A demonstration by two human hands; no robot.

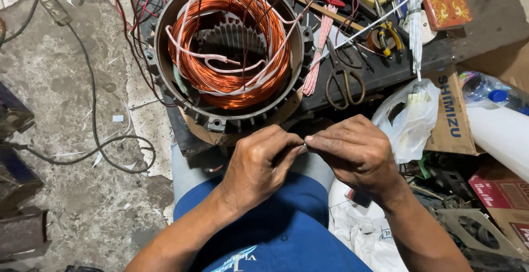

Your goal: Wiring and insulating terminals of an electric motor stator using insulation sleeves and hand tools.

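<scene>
I see both hands meeting fingertip to fingertip at the middle of the view, above a lap in blue cloth; the left hand (260,164) has its thumb and forefinger pressed together, and the right hand (355,152) pinches the same way from the other side; between the two pinches sits a small thin pale piece (302,147), too small for me to say whether it is wire or sleeve; the other fingers of both hands curl loosely inward, closed on nothing I can make out.

Just beyond the knuckles stands a round motor stator (228,51), a dark ribbed metal ring with bolt lugs around its rim; inside it lies a thick glossy copper winding (231,93), coiled in a hoop, with white and pink sleeving looped across it and thin red leads trailing over the rim to the upper left.

To the right of the stator, on a dark bench top (485,18), rest a pair of worn, brown-handled scissors (344,76), a bundle of pink-and-white striped sleeves (318,51), yellow-handled pliers (388,35) and a red patterned box (445,1); nearer my right hand sits a crumpled white plastic bag (410,120) against a brown cardboard box (454,115); a clear plastic bottle with a blue cap (490,93) lies at the far right.

To the left is rough, stained concrete floor (71,84), with a dark cable (96,128) looping across it.
</scene>
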